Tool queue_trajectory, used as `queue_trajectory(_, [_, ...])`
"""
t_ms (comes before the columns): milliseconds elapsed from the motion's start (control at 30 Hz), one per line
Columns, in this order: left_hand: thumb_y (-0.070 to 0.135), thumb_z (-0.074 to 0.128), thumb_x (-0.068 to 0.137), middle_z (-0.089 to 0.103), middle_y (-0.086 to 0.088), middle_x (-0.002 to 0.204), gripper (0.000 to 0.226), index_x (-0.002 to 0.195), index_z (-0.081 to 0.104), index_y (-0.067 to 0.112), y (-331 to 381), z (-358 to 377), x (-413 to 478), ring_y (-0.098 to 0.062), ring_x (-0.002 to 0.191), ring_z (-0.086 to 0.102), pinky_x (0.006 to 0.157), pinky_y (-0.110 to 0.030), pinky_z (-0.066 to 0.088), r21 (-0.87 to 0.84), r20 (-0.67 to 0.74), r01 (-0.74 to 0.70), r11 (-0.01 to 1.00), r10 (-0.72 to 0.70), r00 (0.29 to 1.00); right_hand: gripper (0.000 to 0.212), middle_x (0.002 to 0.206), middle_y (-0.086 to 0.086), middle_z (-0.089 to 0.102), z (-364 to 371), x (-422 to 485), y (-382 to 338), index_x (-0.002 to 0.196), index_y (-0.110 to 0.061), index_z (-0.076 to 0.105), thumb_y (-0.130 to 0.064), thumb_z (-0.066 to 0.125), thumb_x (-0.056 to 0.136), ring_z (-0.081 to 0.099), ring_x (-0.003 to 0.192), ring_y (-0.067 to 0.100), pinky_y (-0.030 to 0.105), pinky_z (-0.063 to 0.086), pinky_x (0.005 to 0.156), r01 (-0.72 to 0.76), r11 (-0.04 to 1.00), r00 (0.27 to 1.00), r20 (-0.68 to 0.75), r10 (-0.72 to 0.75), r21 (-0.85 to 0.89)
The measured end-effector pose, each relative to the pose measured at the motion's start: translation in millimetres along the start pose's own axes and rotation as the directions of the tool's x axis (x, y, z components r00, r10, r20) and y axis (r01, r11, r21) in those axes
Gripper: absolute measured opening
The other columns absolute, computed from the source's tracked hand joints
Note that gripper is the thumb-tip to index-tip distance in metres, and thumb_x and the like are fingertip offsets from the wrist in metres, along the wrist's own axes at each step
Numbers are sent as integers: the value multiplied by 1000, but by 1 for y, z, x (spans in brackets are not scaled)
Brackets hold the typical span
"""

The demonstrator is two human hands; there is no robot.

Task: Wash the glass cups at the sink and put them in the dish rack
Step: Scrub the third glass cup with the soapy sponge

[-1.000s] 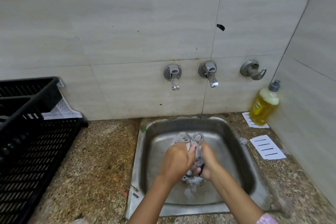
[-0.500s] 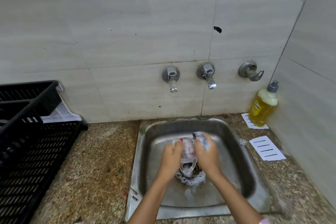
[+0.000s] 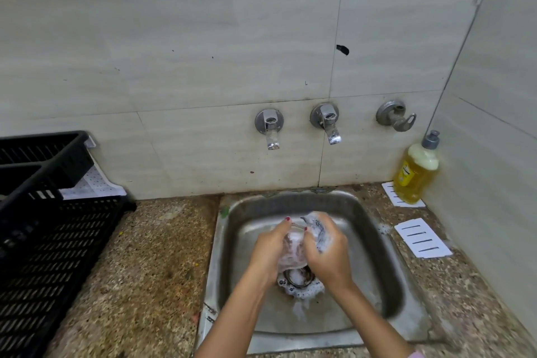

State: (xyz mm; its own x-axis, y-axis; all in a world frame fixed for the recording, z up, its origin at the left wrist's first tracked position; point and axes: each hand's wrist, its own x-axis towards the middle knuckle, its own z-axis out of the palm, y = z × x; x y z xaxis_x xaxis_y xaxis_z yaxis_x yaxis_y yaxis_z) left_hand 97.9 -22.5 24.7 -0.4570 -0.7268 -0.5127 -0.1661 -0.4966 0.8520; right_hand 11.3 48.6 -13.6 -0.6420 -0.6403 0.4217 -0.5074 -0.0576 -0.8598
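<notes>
Not much has moved since before. The left hand grips the cup, right hand pinches a scrubber. Cup's clear, all foamy.

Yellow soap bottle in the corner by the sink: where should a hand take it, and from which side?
Probably round its upper body below the pump, coming from the front left. The soap bottle stands upright in the corner, tiled wall close behind and to its right, so only those sides are open.
</notes>
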Motion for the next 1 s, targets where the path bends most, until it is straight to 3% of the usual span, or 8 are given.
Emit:
queue_trajectory(100, [27,49,95,53,4,47,40,58,57,13,-2,2,-10,-2,42,47,51,-23,39,292,-51,-329,898,359,932,12,70,-8,60,6,6,-11,86,-20,59,-15,49,90,57,63,8,22,46,57,-315,943,947,-30,320,110])
queue_trajectory(267, [46,35,87,43,2,49,43,54,41,18,-14,-5,-6,-10,46,39,50,-22,22,705,355,-692,155,768,533,38,40,-1,38,4,11,-16,56,-13,46,-28,37,89,29,25,9,8,21,30,-891,180,393,510,765,417])
queue_trajectory(333, [47,38,86,47,-4,49,47,55,45,12,-21,-6,-1,-18,47,43,49,-26,24,629,242,-706,324,782,574,38,40,1,41,8,7,-16,58,-11,49,-27,37,91,32,27,11,10,23,30,-877,246,432,451,781,414])
queue_trajectory(467, [26,49,93,63,-6,62,34,67,63,9,-18,2,4,-21,61,57,66,-33,47,-38,-139,-196,980,189,972,15,81,-1,66,11,-2,-6,95,-13,62,-23,52,88,63,74,15,25,52,65,-299,952,950,-77,304,71])
queue_trajectory(633, [30,53,93,72,-11,85,27,92,68,9,-5,-11,2,-25,72,68,74,-37,54,-172,117,66,983,-46,992,36,96,-2,62,-10,9,3,107,-9,62,-30,53,79,57,89,8,16,47,79,356,921,930,155,-333,-160])
queue_trajectory(767, [30,48,96,62,1,57,40,68,64,4,-9,-3,-6,-7,54,56,56,-23,43,213,-11,-412,886,424,906,32,84,-4,64,10,2,-9,95,-15,60,-37,47,78,61,79,9,16,49,70,-107,980,989,-80,121,168])
queue_trajectory(900, [48,39,87,59,2,63,45,77,60,10,-14,-6,-11,-6,57,51,53,-14,34,661,272,-672,333,729,628,40,40,-2,45,12,3,-20,59,-13,50,-34,39,91,38,28,10,12,26,29,-754,342,557,269,786,561])
queue_trajectory(1000, [50,44,81,67,-1,83,46,91,64,10,-20,-10,-6,-12,77,62,69,-23,46,570,362,-714,407,655,663,43,37,1,35,5,2,-14,55,-12,46,-33,35,92,28,24,10,8,21,30,-859,222,433,423,796,461])
